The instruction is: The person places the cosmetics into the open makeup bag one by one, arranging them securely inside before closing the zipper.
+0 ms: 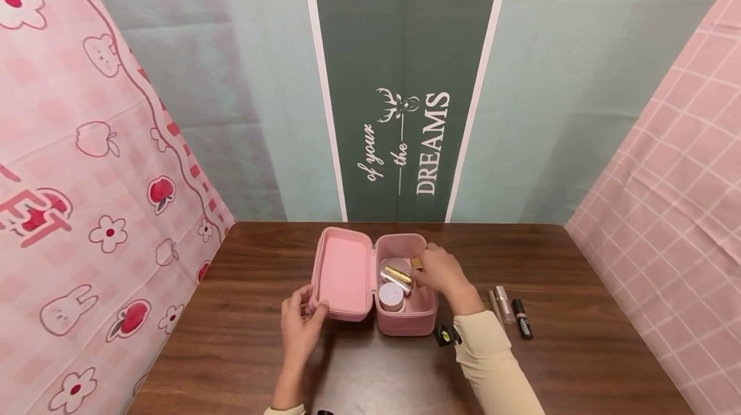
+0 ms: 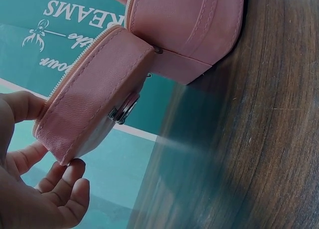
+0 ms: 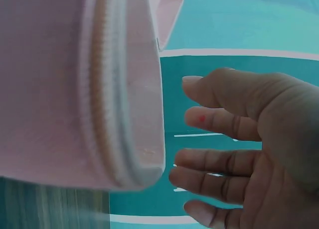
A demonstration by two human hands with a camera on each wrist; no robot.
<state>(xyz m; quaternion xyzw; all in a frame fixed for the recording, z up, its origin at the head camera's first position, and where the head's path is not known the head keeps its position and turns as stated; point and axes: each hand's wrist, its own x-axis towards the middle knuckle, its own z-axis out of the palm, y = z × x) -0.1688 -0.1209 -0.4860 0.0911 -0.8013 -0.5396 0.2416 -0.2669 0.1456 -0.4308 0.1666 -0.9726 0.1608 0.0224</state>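
Note:
A pink zippered cosmetic case (image 1: 406, 323) stands on the table with its lid (image 1: 346, 273) swung out to the left. My left hand (image 1: 300, 326) pinches the lid's outer corner; the left wrist view shows the thumb and fingers on either side of the lid (image 2: 92, 84). Inside the case lie a gold tube (image 1: 399, 275), a silver tube (image 1: 396, 282) and a round pale jar (image 1: 391, 297). My right hand (image 1: 442, 271) is over the case's right rim, near a gold item (image 1: 417, 263). In the right wrist view that hand's fingers (image 3: 214, 184) are extended, holding nothing.
Right of the case lie a clear tube (image 1: 505, 305), a slim brown stick (image 1: 495, 305) and a black tube (image 1: 523, 319). A small black item with yellow (image 1: 444, 336) is by the case's front right corner. A green curtain (image 1: 405, 35) hangs behind the wooden table (image 1: 231, 338).

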